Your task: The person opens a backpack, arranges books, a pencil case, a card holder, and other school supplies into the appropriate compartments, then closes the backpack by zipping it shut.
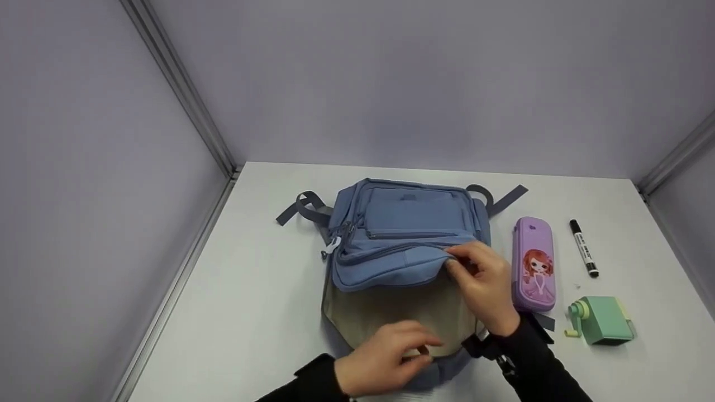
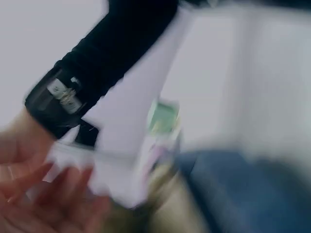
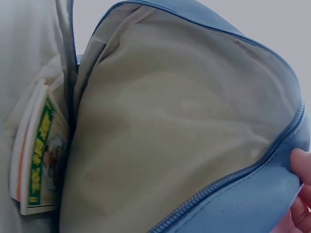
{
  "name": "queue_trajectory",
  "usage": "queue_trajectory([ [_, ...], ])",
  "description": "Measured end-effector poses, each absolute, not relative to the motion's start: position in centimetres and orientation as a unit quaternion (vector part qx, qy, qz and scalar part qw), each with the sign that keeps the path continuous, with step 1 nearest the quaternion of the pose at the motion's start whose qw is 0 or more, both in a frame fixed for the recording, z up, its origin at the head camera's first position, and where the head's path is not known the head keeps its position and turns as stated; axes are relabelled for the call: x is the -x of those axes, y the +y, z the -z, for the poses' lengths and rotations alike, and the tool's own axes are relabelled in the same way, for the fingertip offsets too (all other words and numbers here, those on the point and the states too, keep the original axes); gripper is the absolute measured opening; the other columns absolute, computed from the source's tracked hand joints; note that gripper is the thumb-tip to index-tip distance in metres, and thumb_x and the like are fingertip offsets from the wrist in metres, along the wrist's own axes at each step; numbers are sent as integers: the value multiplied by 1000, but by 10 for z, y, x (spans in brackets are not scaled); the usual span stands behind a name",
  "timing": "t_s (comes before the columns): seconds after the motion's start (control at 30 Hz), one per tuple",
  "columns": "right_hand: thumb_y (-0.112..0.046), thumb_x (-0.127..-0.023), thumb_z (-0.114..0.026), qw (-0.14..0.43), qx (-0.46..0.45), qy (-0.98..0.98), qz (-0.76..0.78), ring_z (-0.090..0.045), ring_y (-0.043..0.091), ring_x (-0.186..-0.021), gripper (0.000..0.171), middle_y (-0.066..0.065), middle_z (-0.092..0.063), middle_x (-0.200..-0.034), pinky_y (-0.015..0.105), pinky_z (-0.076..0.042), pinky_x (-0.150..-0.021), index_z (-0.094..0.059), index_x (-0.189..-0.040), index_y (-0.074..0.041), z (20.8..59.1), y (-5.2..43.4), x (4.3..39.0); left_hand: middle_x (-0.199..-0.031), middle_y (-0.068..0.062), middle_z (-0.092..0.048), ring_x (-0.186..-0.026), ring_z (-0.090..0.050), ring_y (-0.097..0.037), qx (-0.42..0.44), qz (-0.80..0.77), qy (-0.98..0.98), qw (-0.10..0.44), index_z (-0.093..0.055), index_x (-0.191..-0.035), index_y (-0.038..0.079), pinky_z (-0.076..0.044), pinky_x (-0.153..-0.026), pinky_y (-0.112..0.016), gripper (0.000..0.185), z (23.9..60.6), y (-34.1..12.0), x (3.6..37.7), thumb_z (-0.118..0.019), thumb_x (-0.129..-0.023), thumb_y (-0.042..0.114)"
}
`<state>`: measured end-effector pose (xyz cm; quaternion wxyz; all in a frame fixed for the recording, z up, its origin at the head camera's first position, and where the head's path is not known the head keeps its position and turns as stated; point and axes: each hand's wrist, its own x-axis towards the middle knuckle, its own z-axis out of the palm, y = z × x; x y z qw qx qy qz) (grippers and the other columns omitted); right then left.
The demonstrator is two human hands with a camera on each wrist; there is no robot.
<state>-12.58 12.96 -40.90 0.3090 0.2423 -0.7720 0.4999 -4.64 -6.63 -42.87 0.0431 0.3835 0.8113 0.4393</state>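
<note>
A blue backpack (image 1: 413,206) lies on the white table with its front panel folded back, baring a beige lining (image 1: 385,312). My right hand (image 1: 486,282) pinches the zippered edge of the folded panel between thumb and fingers. In the right wrist view, its fingertips (image 3: 302,167) grip the blue fabric beside the zipper (image 3: 218,187). Several books (image 3: 41,150) stand inside the bag, at the left of that view. My left hand (image 1: 388,357) hovers over the lower end of the bag, fingers loosely bent around nothing. The left wrist view is blurred.
Right of the bag lie a purple pencil case (image 1: 534,265) with a cartoon girl and a black-and-white marker (image 1: 584,248). A green hand-crank pencil sharpener (image 1: 606,321) stands nearer the front. Dark straps (image 1: 304,206) stick out on both sides. Grey walls border the table.
</note>
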Motion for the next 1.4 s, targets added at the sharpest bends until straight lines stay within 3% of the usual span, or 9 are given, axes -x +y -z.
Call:
queue_trajectory([
  [0.07, 18, -73, -72, 310, -251, -772, -495, -52, -1, -72, 23, 13, -67, -79, 13, -42, -63, -74, -88, 1, 414, 131, 122, -106, -6, -70, -93, -69, -14, -468, -322, 812, -134, -70, -111, 8, -52, -86, -16, 19, 421, -80, 46, -63, -94, 5],
  [0.13, 19, -71, -72, 308, -261, -770, -494, -53, 0, -72, 24, 13, -67, -79, 14, -43, -63, -74, -87, 1, 419, 133, 117, -102, -2, -70, -89, -68, -12, -461, -238, 805, -289, -72, -105, 9, -54, -84, -21, 18, 416, -92, 51, -61, -91, 4],
  [0.2, 19, -70, -72, 301, -267, -770, -496, -53, 1, -73, 25, 13, -67, -79, 14, -43, -63, -73, -87, 1, 423, 135, 114, -99, -3, -70, -86, -68, -15, -424, -188, 805, -370, -73, -100, 8, -56, -81, -26, 19, 412, -104, 59, -60, -88, 2],
  [0.27, 19, -70, -72, 289, -271, -771, -498, -54, 2, -74, 26, 12, -66, -79, 15, -43, -64, -73, -87, 0, 427, 137, 110, -99, -5, -70, -88, -68, -18, -385, -157, 818, -397, -73, -101, 7, -56, -82, -30, 20, 410, -116, 67, -61, -86, 3],
  [0.37, 16, -72, -73, 273, -274, -780, -492, -55, 2, -76, 24, 12, -66, -80, 14, -44, -66, -73, -88, -1, 432, 138, 104, -99, -6, -70, -94, -66, -21, -339, -93, 853, -386, -74, -101, 7, -54, -88, -34, 17, 412, -131, 76, -71, -85, 13],
  [0.57, 14, -69, -77, 261, -283, -795, -469, -57, 4, -73, 30, 6, -67, -80, 12, -46, -64, -73, -89, -8, 447, 141, 91, -98, -1, -69, -100, -62, -19, -342, -30, 887, -308, -74, -103, 13, -50, -93, -36, 39, 434, -147, 81, -80, -78, 42],
  [0.8, 12, -67, -80, 233, -286, -812, -453, -54, 4, -66, 34, 1, -67, -80, 14, -42, -61, -73, -89, -13, 470, 145, 75, -99, 1, -68, -93, -63, -15, -386, -67, 881, -266, -72, -109, 16, -52, -85, -31, 30, 458, -139, 71, -80, -80, 22],
  [0.93, 10, -63, -82, 202, -275, -838, -426, -53, 1, -69, 35, -6, -66, -80, 13, -40, -65, -72, -86, -16, 480, 149, 66, -103, 0, -67, -93, -64, -15, -396, -59, 881, -253, -71, -112, 19, -54, -82, -31, 31, 473, -133, 62, -79, -82, 23],
  [1.4, -1, -78, -79, 97, -277, -869, -398, -57, -2, -74, 19, -9, -66, -81, 20, -49, -64, -72, -86, -17, 506, 174, 64, -91, 4, -64, -78, -60, -10, -418, -57, 868, -261, -69, -83, 18, -51, -67, -25, 7, 512, -125, 50, -74, -82, 14],
])
